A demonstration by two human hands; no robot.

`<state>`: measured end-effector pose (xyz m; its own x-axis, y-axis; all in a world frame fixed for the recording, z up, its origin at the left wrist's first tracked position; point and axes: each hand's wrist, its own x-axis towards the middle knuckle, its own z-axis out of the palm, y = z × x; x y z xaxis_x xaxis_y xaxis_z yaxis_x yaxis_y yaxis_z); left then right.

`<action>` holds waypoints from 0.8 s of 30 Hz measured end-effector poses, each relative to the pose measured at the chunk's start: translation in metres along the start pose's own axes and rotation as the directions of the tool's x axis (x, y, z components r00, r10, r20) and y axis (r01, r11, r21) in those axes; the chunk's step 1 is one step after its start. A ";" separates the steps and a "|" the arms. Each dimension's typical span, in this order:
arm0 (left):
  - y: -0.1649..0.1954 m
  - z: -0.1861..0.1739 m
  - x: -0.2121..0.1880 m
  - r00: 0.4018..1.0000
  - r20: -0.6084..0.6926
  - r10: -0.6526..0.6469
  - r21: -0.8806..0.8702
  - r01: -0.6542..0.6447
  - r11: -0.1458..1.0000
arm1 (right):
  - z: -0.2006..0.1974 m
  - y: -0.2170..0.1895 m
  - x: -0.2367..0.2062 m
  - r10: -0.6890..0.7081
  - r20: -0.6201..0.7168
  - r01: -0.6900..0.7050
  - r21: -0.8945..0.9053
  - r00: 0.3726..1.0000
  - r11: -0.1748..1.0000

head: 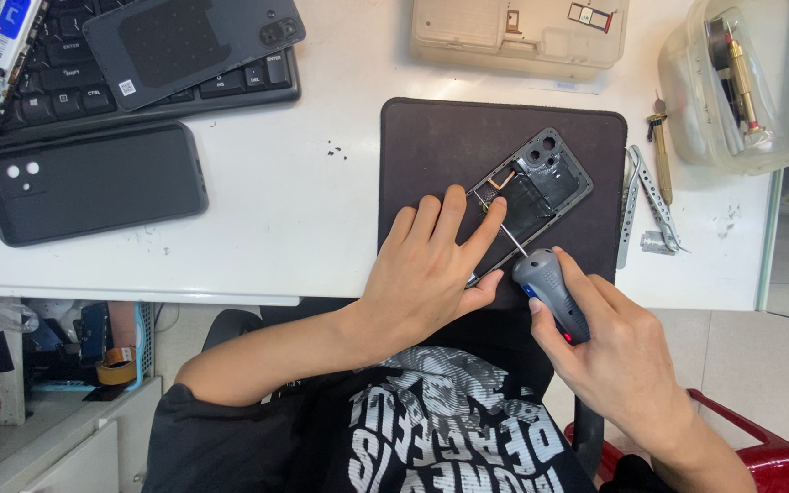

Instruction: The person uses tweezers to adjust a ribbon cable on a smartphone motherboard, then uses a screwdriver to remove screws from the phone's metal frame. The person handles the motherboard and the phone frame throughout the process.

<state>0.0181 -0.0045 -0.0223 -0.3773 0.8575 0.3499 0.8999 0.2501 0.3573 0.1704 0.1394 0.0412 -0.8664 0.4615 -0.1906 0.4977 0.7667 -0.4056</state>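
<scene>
I am pressing my left hand [426, 265] flat on the opened phone [527, 196], fingers spread, with the index fingertip steadying the thin shaft just where it meets the frame. My right hand [609, 351] is curling around the grey screwdriver [550, 292], closed on its handle with the thumb along the top. The phone is lying under my left fingertips on the dark work mat [431, 137], its camera end pointing away from me. I am judging it light and thin, stiff at the frame but fragile inside, so holding it by the outer edges seems safest, keeping off the exposed parts. The screwdriver handle looks grippy and should turn easily. Beyond my right hand, metal tweezers [655, 196] are lying just off the mat, and a clear plastic tub [783, 110] is standing farther out. Well past my left hand a black phone case [93, 183] is lying face up.
</scene>
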 end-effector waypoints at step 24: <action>-0.002 0.001 -0.001 1.000 -0.013 0.008 -0.014 -0.009 1.000 | 0.001 0.001 0.001 -0.071 -0.023 0.071 0.034 0.997 0.997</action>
<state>0.0174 -0.0058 -0.0238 -0.3726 0.8535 0.3642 0.8998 0.2363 0.3668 0.1701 0.1397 0.0398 -0.8983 0.4161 -0.1413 0.4328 0.7819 -0.4487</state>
